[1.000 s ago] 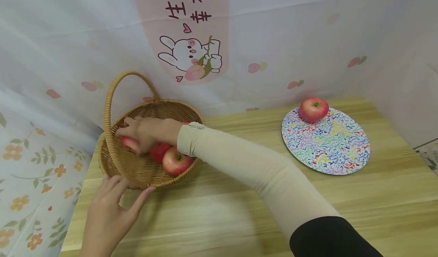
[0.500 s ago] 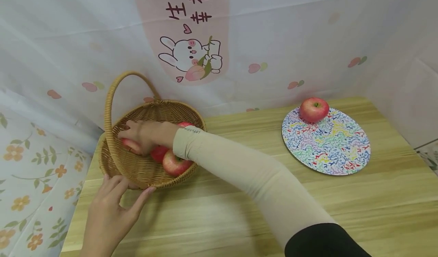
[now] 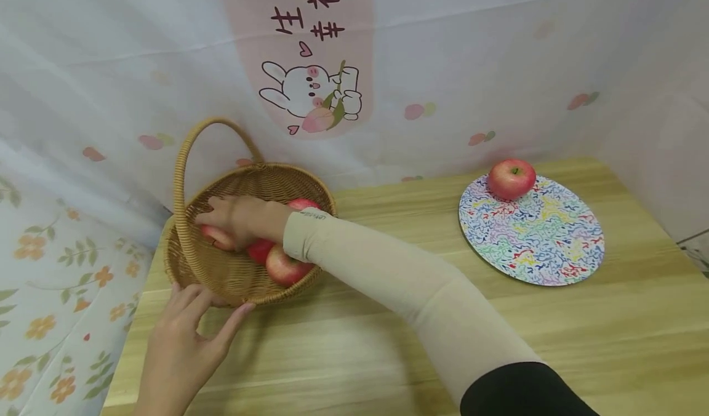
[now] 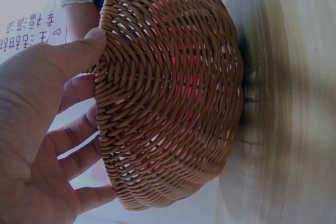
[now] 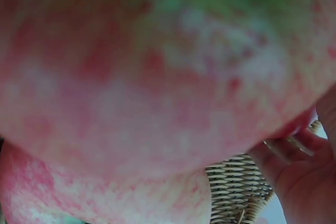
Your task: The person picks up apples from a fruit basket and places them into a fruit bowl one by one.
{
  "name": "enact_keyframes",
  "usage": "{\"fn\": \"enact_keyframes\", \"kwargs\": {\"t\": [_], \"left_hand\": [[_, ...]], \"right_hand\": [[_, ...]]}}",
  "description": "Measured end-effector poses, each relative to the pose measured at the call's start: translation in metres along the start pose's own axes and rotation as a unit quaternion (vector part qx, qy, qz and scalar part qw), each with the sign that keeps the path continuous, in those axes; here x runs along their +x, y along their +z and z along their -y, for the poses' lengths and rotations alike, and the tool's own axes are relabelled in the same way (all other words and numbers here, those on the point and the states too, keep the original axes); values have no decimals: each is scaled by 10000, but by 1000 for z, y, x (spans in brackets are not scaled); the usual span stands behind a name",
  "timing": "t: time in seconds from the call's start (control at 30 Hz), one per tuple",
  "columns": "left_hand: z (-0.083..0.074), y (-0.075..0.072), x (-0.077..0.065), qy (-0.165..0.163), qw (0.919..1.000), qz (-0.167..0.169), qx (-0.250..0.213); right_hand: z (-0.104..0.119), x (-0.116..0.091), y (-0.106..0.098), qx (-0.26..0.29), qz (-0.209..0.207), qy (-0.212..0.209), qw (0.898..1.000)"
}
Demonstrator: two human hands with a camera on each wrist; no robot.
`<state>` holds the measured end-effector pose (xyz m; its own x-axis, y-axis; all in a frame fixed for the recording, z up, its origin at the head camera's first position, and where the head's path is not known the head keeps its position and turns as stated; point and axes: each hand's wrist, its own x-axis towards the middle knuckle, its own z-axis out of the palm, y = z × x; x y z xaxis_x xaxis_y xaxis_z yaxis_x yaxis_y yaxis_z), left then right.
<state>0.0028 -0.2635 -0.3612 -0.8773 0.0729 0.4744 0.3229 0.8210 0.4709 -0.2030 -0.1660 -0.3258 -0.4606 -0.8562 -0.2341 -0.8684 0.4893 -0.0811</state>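
A brown wicker basket (image 3: 282, 185) with a tall arched handle stands at the left of the table. My left hand (image 3: 180, 342) grips its near rim; in the left wrist view the thumb (image 4: 84, 53) lies on the outer weave and the fingers go behind the rim. Inside the basket, my right hand (image 3: 244, 216) curls over a red apple (image 3: 217, 237), partly covering it. More apples lie towards the basket's right side, one at the front (image 3: 287, 267), partly under the sleeve. A large close apple (image 5: 157, 87) fills most of the right wrist view, hiding much of the hand.
One apple (image 3: 512, 179) sits at the back of a round, colourfully patterned board (image 3: 537, 237) on the right of the wooden table (image 3: 354, 354). A printed cloth (image 3: 443, 65) hangs behind the table, and a flowered cloth (image 3: 50, 293) covers the left side.
The right forearm has shifted slightly left, and its hand has settled over the apple. My left hand keeps its place on the basket rim. The whole head view has drifted a little.
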Motion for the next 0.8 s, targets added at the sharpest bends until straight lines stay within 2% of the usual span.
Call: {"fn": "enact_keyframes", "kwargs": {"t": [0.2,0.37,0.6,0.8], "left_hand": [[-1,-1,0,-20,10000,-31,11],[-2,0,0,3,10000,-35,29],[-3,-1,1,2,10000,-34,57],[-3,-3,0,37,10000,5,45]], "right_hand": [[1,-6,0,41,-431,-317,9986],[1,-15,-7,35,-706,-473,9964],[-3,-36,-25,110,-723,-393,9965],[-9,-48,-31,193,-795,-313,9962]]}}
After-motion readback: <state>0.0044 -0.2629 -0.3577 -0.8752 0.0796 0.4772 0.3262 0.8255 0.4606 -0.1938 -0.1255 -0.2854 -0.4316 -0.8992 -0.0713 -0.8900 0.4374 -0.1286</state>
